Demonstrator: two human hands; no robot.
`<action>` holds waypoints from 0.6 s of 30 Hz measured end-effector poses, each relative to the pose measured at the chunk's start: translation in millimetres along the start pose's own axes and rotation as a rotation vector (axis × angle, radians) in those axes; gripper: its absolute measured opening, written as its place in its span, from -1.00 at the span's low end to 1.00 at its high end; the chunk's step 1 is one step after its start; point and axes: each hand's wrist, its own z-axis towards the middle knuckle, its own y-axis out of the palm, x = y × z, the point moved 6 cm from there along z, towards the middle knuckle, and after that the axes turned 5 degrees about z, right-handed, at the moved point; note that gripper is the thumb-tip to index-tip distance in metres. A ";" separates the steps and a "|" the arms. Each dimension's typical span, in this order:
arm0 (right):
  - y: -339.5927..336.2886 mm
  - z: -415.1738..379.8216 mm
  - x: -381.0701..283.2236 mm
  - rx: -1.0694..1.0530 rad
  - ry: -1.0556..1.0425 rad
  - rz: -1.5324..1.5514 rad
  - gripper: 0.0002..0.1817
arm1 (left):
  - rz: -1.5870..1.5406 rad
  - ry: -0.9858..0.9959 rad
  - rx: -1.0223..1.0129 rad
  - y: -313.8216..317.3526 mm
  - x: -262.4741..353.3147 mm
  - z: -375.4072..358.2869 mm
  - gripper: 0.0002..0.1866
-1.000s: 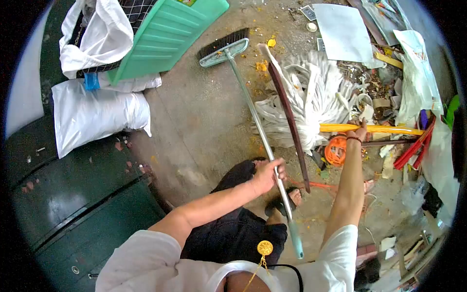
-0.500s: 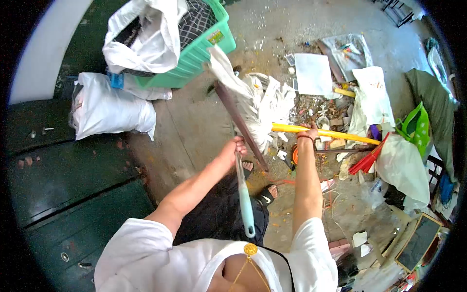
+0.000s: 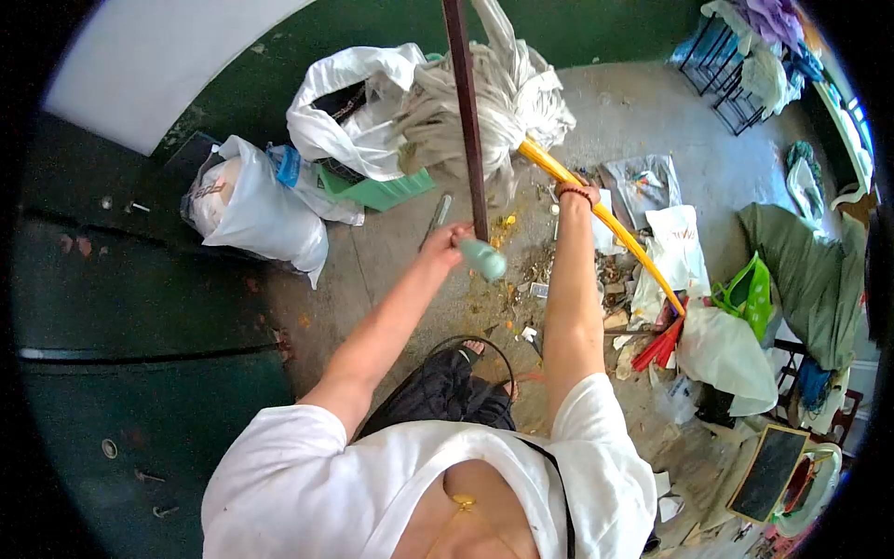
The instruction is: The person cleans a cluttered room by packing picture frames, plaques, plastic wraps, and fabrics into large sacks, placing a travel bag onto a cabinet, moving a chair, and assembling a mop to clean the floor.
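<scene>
My right hand point(image 3: 575, 194) is closed around the yellow handle of a mop point(image 3: 540, 158). Its thick off-white strands point(image 3: 475, 102) hang in a bundle, raised in front of me at the top of the view. My left hand point(image 3: 449, 244) is closed on a long dark brown stick point(image 3: 467, 112) and a tool with a pale green handle point(image 3: 484, 261). The handle's rounded end points toward me, and a thin grey shaft shows behind the fingers; the tool's far end is hidden. The brown stick crosses in front of the strands.
A green basket point(image 3: 382, 191) and a stuffed white bag point(image 3: 265, 205) stand at left, beside dark green cabinets point(image 3: 140, 410). Rubbish point(image 3: 540, 275) litters the floor. At right are a white sack point(image 3: 731, 359), a bright green bag point(image 3: 748, 296) and a framed dark board point(image 3: 768, 473).
The mop head has risen away from the littered floor, its handle now tilting more steeply. In my left hand the brown stick has swung nearly upright, and the pale green handle has turned toward me.
</scene>
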 end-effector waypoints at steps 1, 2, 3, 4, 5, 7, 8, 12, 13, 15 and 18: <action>10.6 -13.8 7.0 0.010 -0.023 -0.001 -0.69 | 0.014 -0.061 -0.122 8.6 4.3 4.3 -0.81; 15.7 -27.2 13.6 -0.002 -0.023 -0.009 -0.69 | -0.049 -0.157 -0.330 28.9 4.5 -2.1 -0.80; 20.3 -37.2 17.2 -0.009 -0.056 0.015 -0.70 | -0.058 -0.114 -0.323 44.2 10.4 -10.3 -0.80; 21.0 -46.1 18.0 -0.012 -0.089 0.043 -0.70 | -0.031 -0.047 -0.334 59.1 12.6 -19.5 -0.80; 18.3 -57.4 17.8 -0.010 -0.125 0.072 -0.71 | -0.006 0.015 -0.339 79.5 15.2 -41.0 -0.79; 12.8 -124.4 13.3 0.075 -0.144 0.046 -0.74 | 0.030 0.029 -0.360 103.3 19.1 -64.0 -0.77; 13.9 -128.0 7.3 -0.102 -0.171 0.088 -0.74 | 0.074 0.043 -0.366 106.7 23.1 -71.2 -0.74; 17.1 -177.5 -31.9 -0.382 -0.312 0.132 -0.70 | 0.324 -0.029 -0.394 93.2 29.9 -94.4 -0.68; 23.9 -193.5 -47.9 -0.543 -0.325 0.102 -0.67 | 0.314 -0.028 -0.380 86.2 30.0 -97.3 -0.68; 28.1 -193.2 -87.3 -0.643 -0.419 0.105 -0.66 | 0.548 0.039 -0.422 78.4 27.4 -96.9 -0.67; 32.0 -282.4 -127.1 -0.522 -0.678 0.043 -0.65 | 0.631 0.022 -0.186 79.7 14.5 -101.3 -0.68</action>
